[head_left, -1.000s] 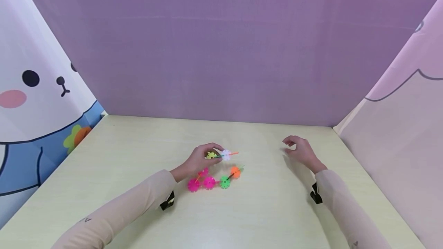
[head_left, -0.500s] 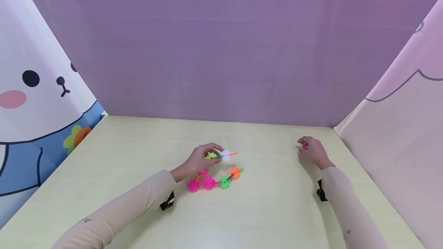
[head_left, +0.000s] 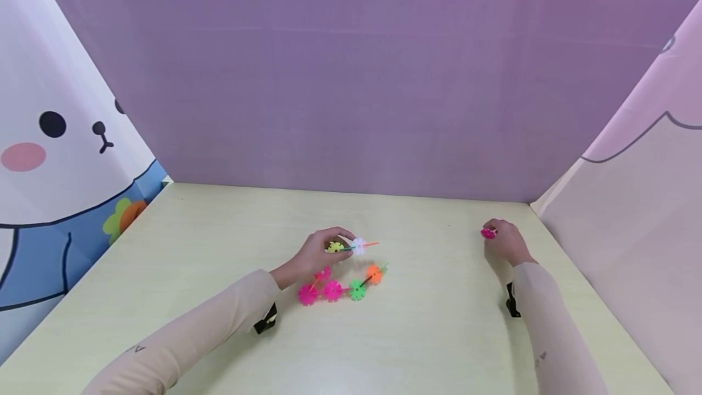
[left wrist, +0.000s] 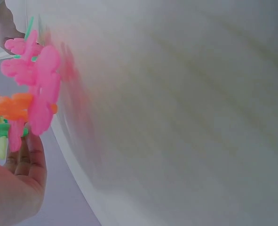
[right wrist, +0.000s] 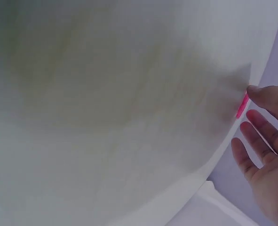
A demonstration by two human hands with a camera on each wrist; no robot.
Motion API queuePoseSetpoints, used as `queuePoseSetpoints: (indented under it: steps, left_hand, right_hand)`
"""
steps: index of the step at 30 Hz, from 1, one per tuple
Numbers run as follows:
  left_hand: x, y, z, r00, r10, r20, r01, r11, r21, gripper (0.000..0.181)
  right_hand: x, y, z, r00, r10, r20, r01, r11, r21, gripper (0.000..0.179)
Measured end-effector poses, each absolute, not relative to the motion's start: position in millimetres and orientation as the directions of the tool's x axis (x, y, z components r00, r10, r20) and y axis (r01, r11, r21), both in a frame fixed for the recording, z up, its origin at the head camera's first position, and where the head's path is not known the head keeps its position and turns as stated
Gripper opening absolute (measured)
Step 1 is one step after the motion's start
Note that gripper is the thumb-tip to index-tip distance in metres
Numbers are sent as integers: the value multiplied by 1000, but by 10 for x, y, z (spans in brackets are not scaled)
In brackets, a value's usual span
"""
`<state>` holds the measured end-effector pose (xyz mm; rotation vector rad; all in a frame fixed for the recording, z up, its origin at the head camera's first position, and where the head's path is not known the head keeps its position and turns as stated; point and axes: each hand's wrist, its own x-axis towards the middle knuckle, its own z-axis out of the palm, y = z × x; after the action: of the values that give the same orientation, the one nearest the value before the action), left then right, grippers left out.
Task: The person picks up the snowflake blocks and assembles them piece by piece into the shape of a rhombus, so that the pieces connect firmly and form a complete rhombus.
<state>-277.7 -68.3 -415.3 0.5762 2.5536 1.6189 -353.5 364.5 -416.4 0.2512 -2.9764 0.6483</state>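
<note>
My left hand (head_left: 314,250) pinches a chain of toothed plastic snowflake discs between thumb and fingers, near the yellow disc (head_left: 336,247) and the white disc (head_left: 359,246). An orange disc seen edge-on (head_left: 372,244) sticks out to the right. The rest of the chain curves below the hand, with a pink disc (head_left: 308,294), a green disc (head_left: 358,289) and a flat-facing orange disc (head_left: 375,274). Far to the right, my right hand (head_left: 509,244) pinches a single pink snowflake disc (head_left: 488,233) low over the table; the right wrist view shows that disc (right wrist: 242,105) edge-on at the thumb tip.
The pale wooden table (head_left: 428,322) meets a purple backboard (head_left: 351,90) at its far edge. A cartoon-printed panel (head_left: 55,200) stands on the left, and a pink and white one (head_left: 631,212) on the right, not far from the right arm.
My right hand has shifted right and now pinches a pink snowflake disc, where no disc showed in it a second ago. The left hand and its chain have stayed in place.
</note>
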Motion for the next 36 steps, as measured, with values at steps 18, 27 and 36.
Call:
queuePoseSetpoints:
  steps: [18,27,36]
  left_hand:
    - [-2780,-680,-4133,-927,345,147,284,391,875,24]
    - [-2767,-684,-4127,-926,347,145,286,399,871,24]
    - [-2761,-688,-4120,-928,345,143,286,409,866,24]
  right_hand:
    - [-3559,3705,-4233,-977,-155,147,-203,887,-415,23]
    - [-3598,3712,-4237,-974,-159,161,-214,880,-424,28]
    - [-3579,3726,-4165,-970,-159,183,-224,877,-425,18]
